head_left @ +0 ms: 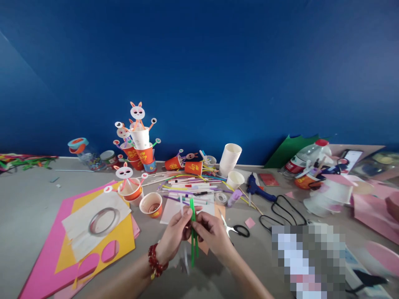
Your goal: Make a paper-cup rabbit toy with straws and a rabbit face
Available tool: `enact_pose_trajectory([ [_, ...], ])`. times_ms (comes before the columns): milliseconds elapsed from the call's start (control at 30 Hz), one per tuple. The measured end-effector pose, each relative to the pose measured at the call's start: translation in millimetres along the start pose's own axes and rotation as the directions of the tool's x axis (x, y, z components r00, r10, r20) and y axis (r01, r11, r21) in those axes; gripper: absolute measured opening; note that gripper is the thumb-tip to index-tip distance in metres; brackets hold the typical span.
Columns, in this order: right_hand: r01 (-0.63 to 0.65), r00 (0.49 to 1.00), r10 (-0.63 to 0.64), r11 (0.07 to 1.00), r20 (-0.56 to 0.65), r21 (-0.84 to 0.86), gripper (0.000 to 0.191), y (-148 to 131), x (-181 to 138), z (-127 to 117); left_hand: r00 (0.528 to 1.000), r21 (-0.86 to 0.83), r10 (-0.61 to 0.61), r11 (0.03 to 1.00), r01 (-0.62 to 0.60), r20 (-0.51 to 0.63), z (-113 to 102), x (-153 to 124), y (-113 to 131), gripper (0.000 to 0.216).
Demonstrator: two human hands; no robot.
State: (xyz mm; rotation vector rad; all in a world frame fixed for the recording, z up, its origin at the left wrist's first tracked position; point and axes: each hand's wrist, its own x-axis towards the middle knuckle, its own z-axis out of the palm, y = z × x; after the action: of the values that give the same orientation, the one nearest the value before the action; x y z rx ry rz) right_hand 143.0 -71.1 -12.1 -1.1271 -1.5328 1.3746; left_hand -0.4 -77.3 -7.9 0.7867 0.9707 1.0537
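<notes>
My left hand (175, 233) is closed on a white pipe cleaner (186, 261), with a red beaded bracelet on the wrist. Beside it, my right hand (213, 232) pinches green pipe cleaners (192, 253), held upright between both hands. The fingers of the two hands meet at the strands and partly hide them. Just right of my right hand lie scissors (240, 231) with black handles. A roll of clear tape (221, 198) and a purple glue stick (234, 198) lie beyond the fingers.
Paper cups with rabbit faces (137, 112) stand back left. Pink and yellow sheets bear a large tape roll (104, 221). Several markers (190, 187) lie mid-table. A blue glue gun (260, 189) trails its cord at right, near a large bottle (307, 158). White cups (230, 160) stand stacked.
</notes>
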Motion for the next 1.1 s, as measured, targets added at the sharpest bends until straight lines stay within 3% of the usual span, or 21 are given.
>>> enact_pose_trajectory([
  [300, -0.032, 0.999, 0.032, 0.999, -0.001, 0.042, 0.031, 2.6, -0.5, 1.5, 0.997, 0.002, 0.077, 0.997, -0.077, -0.013, -0.7, 3.7, 2.4, 0.043],
  [1100, -0.072, 0.995, 0.058, 0.981, 0.086, 0.178, 0.039, 4.4, 0.4, 4.7, 0.997, 0.004, 0.073, 0.997, -0.073, -0.005, -4.3, 5.0, -3.0, 0.042],
])
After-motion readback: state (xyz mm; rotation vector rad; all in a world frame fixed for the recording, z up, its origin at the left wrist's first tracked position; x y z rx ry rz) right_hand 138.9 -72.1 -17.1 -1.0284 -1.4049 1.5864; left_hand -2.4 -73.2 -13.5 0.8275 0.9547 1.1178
